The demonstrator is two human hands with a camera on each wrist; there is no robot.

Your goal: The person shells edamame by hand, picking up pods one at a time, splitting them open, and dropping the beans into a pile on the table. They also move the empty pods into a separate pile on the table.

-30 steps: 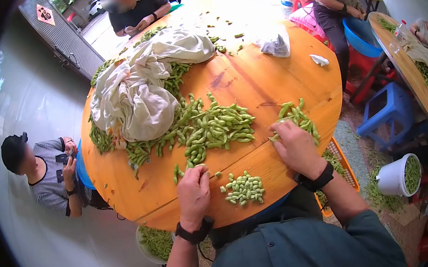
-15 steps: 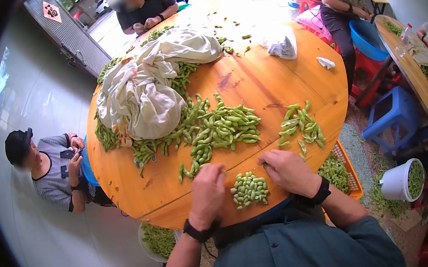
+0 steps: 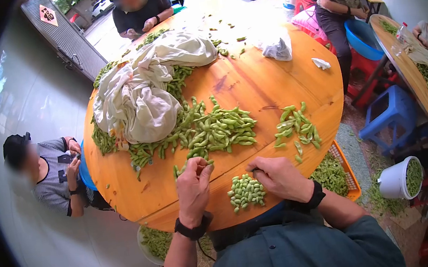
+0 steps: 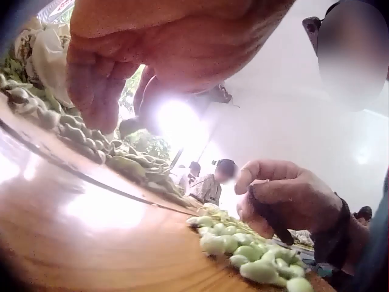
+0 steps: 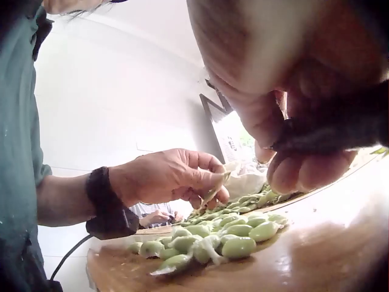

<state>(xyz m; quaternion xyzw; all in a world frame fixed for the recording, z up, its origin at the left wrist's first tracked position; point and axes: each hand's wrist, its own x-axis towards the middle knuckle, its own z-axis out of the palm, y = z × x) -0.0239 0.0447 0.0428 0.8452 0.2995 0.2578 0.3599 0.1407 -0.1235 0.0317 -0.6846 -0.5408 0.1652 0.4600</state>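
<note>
My left hand (image 3: 193, 186) pinches a green soybean pod (image 5: 214, 191) between thumb and fingers, at the near edge of the main pod heap (image 3: 221, 130). Just right of it, a small pile of shelled green beans (image 3: 246, 191) lies near the table's front edge. Beside that pile is my right hand (image 3: 282, 176), its fingers curled round a slim dark object (image 4: 266, 213) whose kind I cannot tell. Beyond the right hand lies a smaller group of pods (image 3: 297, 126).
A crumpled pale cloth (image 3: 141, 99) covers part of the heap on the round wooden table (image 3: 266, 85). A white plastic bag (image 3: 276, 50) sits at the far side. An orange basket (image 3: 352, 178) of pods stands below right. Other people sit around, one at the left (image 3: 52, 170).
My right hand has come from the smaller pod group to beside the shelled beans. My left hand shifted right toward the beans, then back left to the heap's edge, where it now pinches a pod.
</note>
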